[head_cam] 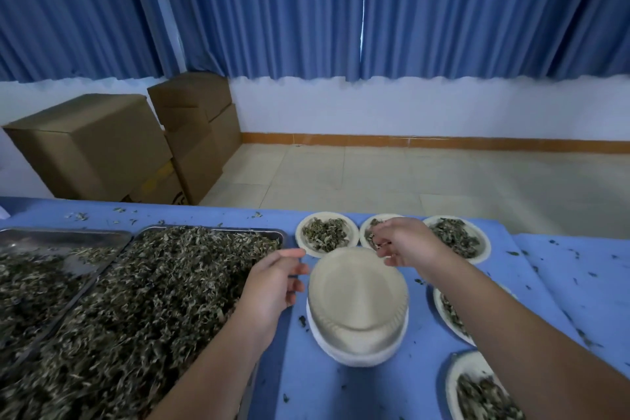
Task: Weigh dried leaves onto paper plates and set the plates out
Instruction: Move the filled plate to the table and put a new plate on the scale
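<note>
Right hand (405, 244): we recorded it over the middle plate (364, 237) of the far row, fingers curled in and pinching a small tuft of dried leaves (375, 242) between the tips. The hand covered most of that plate, so we could not read how much already lay on it.

Left hand (276, 280): relaxed and holding nothing, thumb up and fingers loosely extended toward the stack of paper plates (358, 297). The fingertips were just beside the stack's left edge; we could not tell whether they touched it.

The stack sat bottom-up on the blue cloth (306, 385), between the two forearms. It rested on a white round base (358, 356) that we could not identify.

Filled plates as noted:
- far left plate (303, 242) and far right plate (482, 251), either side of the middle one, each with a mound of leaves;
- near right plate (439, 309), partly under the right forearm;
- nearest plate (451, 382), cut by the frame edge.

The bulk supply lay heaped in a steel tray (211, 230) left of the stack, directly under the left forearm. A second tray (51, 240) beside it showed bare metal at its far end.

Leaf crumbs were scattered over the cloth. Cardboard boxes (92, 143) and blue curtains (272, 10) stood behind the table.
</note>
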Action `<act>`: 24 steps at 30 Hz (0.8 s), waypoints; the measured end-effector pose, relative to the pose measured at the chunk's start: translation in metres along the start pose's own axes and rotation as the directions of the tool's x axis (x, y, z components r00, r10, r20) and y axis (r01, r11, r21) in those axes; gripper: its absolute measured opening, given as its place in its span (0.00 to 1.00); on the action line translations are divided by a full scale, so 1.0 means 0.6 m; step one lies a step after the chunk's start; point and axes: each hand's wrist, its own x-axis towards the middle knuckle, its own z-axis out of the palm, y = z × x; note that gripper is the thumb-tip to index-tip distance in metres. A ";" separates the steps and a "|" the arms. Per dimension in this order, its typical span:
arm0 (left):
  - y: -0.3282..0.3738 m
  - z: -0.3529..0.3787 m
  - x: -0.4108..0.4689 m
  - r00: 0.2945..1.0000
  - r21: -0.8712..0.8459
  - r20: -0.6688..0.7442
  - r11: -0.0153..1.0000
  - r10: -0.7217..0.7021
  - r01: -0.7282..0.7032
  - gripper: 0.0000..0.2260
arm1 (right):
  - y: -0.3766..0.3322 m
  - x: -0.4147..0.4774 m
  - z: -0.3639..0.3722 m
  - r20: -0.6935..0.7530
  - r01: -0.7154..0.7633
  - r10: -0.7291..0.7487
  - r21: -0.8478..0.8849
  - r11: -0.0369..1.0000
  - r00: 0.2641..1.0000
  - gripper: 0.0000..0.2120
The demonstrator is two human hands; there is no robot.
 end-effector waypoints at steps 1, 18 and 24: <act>-0.010 -0.004 -0.011 1.000 -0.007 0.005 1.000 0.022 -0.022 0.11 | 0.007 -0.017 0.002 0.015 0.057 -0.057 0.008 0.998 0.998 0.04; -0.285 -0.096 -0.186 0.996 -0.308 0.018 0.949 0.082 -0.072 0.08 | 0.237 -0.250 0.058 0.005 0.432 -0.436 0.122 0.893 0.900 0.07; -0.312 -0.107 -0.315 0.994 -0.235 -0.006 0.966 0.112 -0.110 0.04 | 0.282 -0.401 0.029 -0.017 0.420 -0.425 0.201 0.885 0.905 0.07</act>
